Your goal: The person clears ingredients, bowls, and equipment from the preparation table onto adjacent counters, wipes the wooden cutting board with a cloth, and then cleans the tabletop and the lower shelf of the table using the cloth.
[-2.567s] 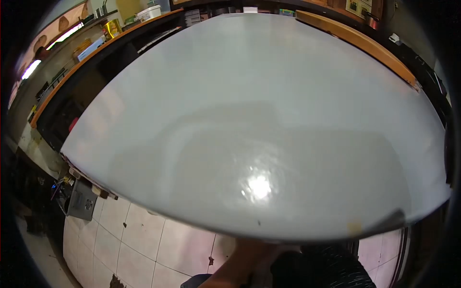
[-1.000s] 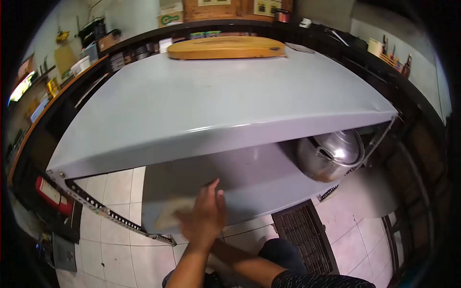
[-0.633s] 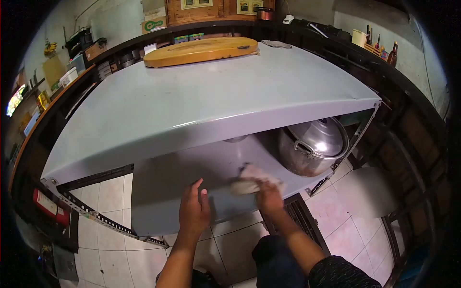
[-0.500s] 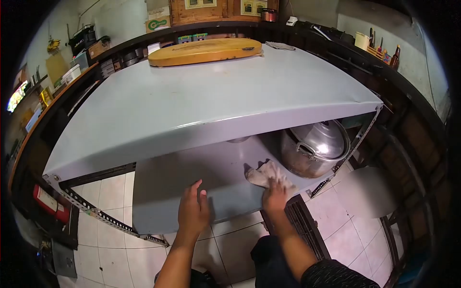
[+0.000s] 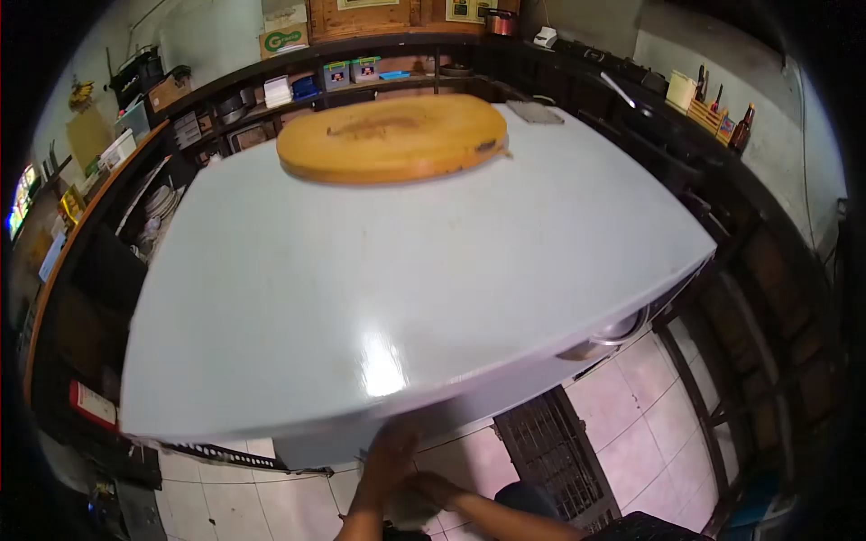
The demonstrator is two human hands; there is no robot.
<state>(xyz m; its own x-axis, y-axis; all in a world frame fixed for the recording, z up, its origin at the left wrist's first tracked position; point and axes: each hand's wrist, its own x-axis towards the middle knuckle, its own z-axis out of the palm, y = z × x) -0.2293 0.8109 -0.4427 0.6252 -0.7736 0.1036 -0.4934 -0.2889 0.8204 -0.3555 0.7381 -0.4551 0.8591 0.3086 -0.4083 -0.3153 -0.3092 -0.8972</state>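
Note:
A pale grey metal table [image 5: 298, 270] fills the middle of the view, its lower shelf [image 5: 487, 397] partly showing under the front edge. My left hand [image 5: 394, 448] is just below that edge, blurred and dark, its fingers unclear. Close beside it and lower, my right hand [image 5: 435, 487] reaches across to the left. A dull light patch, perhaps the cloth [image 5: 410, 510], lies by the right hand; the grip on it cannot be made out. The silver pot [image 5: 618, 332] shows only in part under the table's right side.
A thick oval wooden board [image 5: 392, 140] rests at the table's far side, with a folded grey cloth [image 5: 535, 112] to its right. Dark shelves surround the table. On the tiled floor lies a dark slatted grate [image 5: 555, 460]. A red container [image 5: 93, 403] stands at left.
My right hand has moved from the lower shelf near the pot to beside my left hand. The view has shifted, so the tabletop now hides most of the shelf and pot.

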